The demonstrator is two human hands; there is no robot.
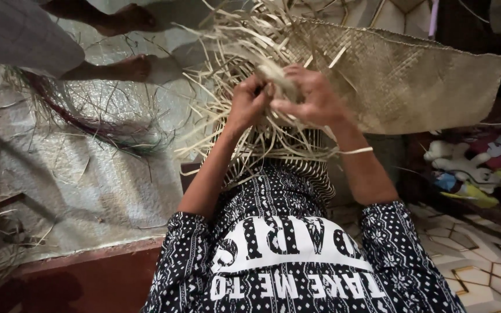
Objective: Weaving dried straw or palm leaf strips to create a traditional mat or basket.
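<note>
On the silvery floor sheet (88,174), loose reed strips (88,124) lie.

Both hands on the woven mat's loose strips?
Yes: the left hand and right hand both grip the loose strips at the unfinished edge of the woven mat.

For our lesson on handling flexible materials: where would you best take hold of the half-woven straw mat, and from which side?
Grip the woven mat along its finished, tightly plaited panel, coming from the far right edge, probably with a flat pinch. That part is firm and even. The loose strips at the left end are splayed and unwoven, and the left hand and right hand already work there.
</note>
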